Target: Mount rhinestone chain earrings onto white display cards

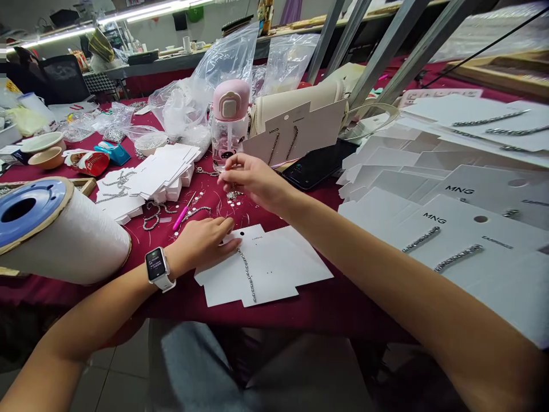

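Observation:
My left hand (pixel 201 243), a white smartwatch (pixel 156 268) on its wrist, rests with curled fingers on the top left corner of a white display card (pixel 274 269) lying on the dark red tablecloth (pixel 343 306). One sparkling chain earring (pixel 247 276) hangs down that card. My right hand (pixel 253 178) reaches across to the far side, fingers pinched over a small heap of loose silver earrings (pixel 234 195). What the fingertips grip is too small to make out.
A big white thread spool (pixel 60 232) lies at the left. Stacks of blank cards (pixel 158 169) sit behind. Finished MNG cards (pixel 454 229) cover the right side. A pink-lidded bottle (pixel 230 123), a black phone (pixel 319 163), a pink tool (pixel 182 217) and plastic bags (pixel 223 63) stand beyond.

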Available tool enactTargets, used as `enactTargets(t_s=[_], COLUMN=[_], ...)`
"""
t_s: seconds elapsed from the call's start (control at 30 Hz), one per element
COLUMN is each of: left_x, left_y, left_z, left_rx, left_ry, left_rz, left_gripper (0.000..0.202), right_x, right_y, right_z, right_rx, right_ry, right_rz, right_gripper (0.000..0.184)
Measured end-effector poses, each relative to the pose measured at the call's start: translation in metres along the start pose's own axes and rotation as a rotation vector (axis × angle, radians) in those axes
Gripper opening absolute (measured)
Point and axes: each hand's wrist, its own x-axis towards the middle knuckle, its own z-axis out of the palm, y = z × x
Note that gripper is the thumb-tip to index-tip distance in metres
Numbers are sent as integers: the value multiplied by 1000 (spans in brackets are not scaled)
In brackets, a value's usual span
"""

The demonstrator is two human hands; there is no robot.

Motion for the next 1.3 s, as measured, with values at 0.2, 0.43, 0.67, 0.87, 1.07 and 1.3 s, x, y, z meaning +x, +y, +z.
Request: enactTargets(t_s=[0.2, 0.43, 0.67, 0.87, 1.07, 1.3], left_x=[-3, -1, 3, 3, 2, 3], left_y=[4, 2, -5, -6, -6, -4], left_z=[0, -1, -1, 3, 3, 1], left_rx=[-91, -220, -390, -429, -427, -431], left_ry=[-65, -78, -89, -86, -92, -117], left_rz=[-84, -78, -79, -84, -88, -102], left_gripper=[49, 44, 37, 35, 34, 32], right_x=[-53, -75, -93, -102, -117, -130], right_y=[-13, -7, -6, 2, 9, 15], right_z=[-25, -33, -25, -1, 16, 25], right_rx=[-344, -641, -1193, -1500, -1600, -1562], right_ry=[-99, -53, -522, -567, -484, -521], right_rz=[-99, -164, -50, 84, 129, 94], right_gripper=[9, 14, 19, 37, 32, 30])
